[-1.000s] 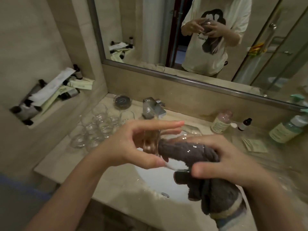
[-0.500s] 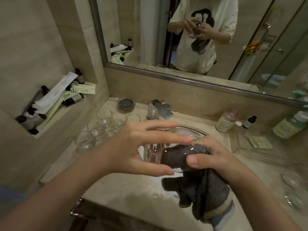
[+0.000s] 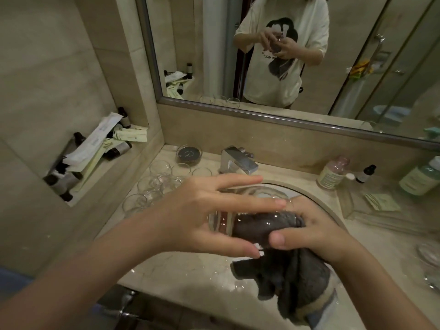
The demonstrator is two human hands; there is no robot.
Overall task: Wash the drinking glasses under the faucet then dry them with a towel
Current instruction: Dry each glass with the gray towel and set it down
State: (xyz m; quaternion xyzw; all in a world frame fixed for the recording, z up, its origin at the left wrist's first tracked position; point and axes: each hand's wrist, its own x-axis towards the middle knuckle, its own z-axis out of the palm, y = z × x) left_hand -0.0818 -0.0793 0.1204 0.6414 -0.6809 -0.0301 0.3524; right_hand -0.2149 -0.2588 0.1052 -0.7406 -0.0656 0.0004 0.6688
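**Towel worked deeper into the glass over the basin**

Head view: compared with half a second before, the camera had drawn nearer and tipped lower, and the dark towel (image 3: pixel 266 225) sat further inside the glass (image 3: pixel 223 222), the hands keeping much the same hold. The left hand (image 3: pixel 197 215) held the glass on its side, thumb below and long fingers (image 3: pixel 257 203) spread over the top, probably so the open mouth faced right. The right hand (image 3: pixel 316 232) gripped the towel at the mouth, its fingers curled around the bunched cloth stuffed inside; the towel's loose tail hung below toward the counter (image 3: pixel 190 270) edge. This looked like the drying step for this glass.

It was held above the sink (image 3: pixel 316 201) rim, just in front of the faucet (image 3: pixel 238 160), which showed no running water. Room to the left was tight: a cluster of other glasses (image 3: pixel 154 184) stood on the counter near the left wrist. To the right, bottles (image 3: pixel 333 172) and a clear tray (image 3: pixel 371 213) lined the back, with more glassware at the far right edge. The free space was mostly over the basin and toward the person.
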